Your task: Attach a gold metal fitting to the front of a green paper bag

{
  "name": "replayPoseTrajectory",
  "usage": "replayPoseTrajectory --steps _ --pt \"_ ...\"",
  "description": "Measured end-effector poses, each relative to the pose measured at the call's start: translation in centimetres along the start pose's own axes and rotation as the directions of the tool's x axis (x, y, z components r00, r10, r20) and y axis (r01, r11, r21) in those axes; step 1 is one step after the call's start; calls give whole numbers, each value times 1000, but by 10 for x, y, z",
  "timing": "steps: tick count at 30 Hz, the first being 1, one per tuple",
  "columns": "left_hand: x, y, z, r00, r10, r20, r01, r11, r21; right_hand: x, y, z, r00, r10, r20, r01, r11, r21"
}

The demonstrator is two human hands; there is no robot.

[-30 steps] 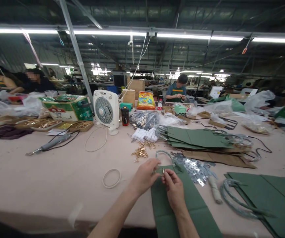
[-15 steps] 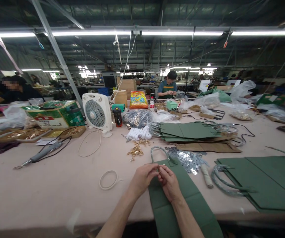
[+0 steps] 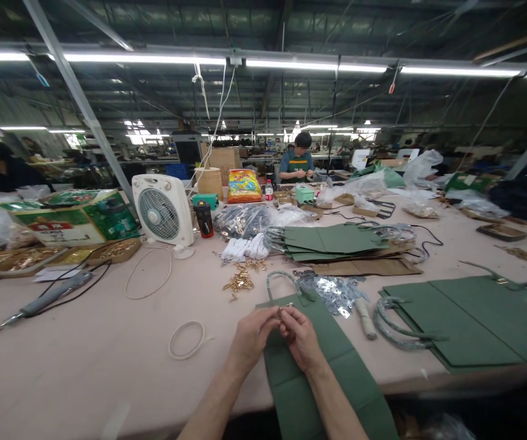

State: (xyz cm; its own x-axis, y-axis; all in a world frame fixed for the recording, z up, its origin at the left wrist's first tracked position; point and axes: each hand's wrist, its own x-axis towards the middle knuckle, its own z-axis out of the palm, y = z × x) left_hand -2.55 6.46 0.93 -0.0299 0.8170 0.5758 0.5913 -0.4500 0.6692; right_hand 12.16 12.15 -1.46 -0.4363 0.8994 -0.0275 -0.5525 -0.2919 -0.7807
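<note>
My left hand point(image 3: 250, 339) and my right hand point(image 3: 300, 342) meet fingertip to fingertip over a long green bag panel point(image 3: 293, 391). Both are closed in a pinch around something tiny, which the fingers mostly hide. The panel hangs over the near table edge, and a plastic-wrapped handle point(image 3: 269, 282) loops up at its far end. A small shiny metal piece shows on the panel just beyond my fingers. Past the handle lies a pile of gold-coloured metal fittings point(image 3: 239, 281). Flat grey metal plates point(image 3: 331, 292) are heaped to the right of it.
Green bag panels with handles point(image 3: 469, 318) lie at the right, and more are stacked point(image 3: 336, 239) behind. A white fan point(image 3: 162, 208), a dark tumbler point(image 3: 204, 219), a corded grey tool point(image 3: 55, 293) and a tape ring point(image 3: 187, 340) are leftward. A co-worker point(image 3: 297, 162) sits opposite.
The view has turned slightly to the right, so everything appears shifted left. My hands stay pinched together over the panel, with only slight finger movement.
</note>
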Motion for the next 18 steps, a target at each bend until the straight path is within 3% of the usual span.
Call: replayPoseTrajectory --steps 5,8,11,14,16,18 --pt "2 12 -5 991 -116 70 119 992 -48 -1 0 5 999 -26 -26 26 1000 -16" --pt "17 20 -11 978 -164 129 173 983 -68 0 -9 -1 978 -159 -138 158 987 -19" --pt "43 24 -11 981 -144 130 133 987 85 2 -29 -29 882 -351 -313 302 933 -193" --pt "74 20 3 957 -98 271 24 964 264 9 -53 -69 790 -494 -363 249 800 -546" --pt "95 12 21 918 -96 384 -31 950 312 15 -63 -93 798 -505 -329 164 707 -688" --pt "113 2 42 890 -107 442 -41 949 312 20 -67 -110 837 -461 -294 116 675 -728"
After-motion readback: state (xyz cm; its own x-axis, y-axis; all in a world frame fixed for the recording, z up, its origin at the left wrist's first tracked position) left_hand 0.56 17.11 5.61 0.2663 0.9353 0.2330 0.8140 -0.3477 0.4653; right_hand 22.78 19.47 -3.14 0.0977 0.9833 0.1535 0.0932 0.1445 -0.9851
